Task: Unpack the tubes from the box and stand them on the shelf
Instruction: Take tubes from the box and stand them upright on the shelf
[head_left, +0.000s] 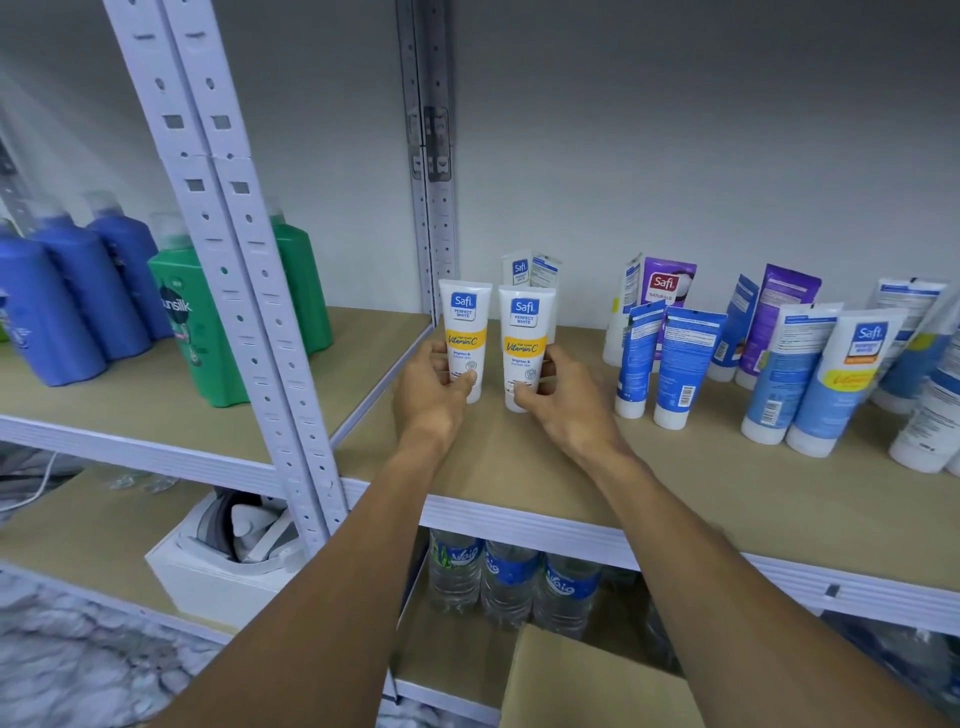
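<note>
Two white Safi tubes with yellow bands stand cap-down side by side on the wooden shelf (519, 467). My left hand (434, 387) grips the left tube (464, 332) near its base. My right hand (563, 400) grips the right tube (524, 343) low down. Behind them stand two more white tubes (527, 270), partly hidden. The cardboard box (587, 680) sits below, at the bottom of the frame, with only its flap showing.
Several blue, white and purple tubes (779, 358) crowd the shelf's right half. A perforated metal upright (244, 291) stands at the left. Blue and green shampoo bottles (104, 301) fill the neighbouring shelf. Water bottles (509, 577) stand on the shelf below.
</note>
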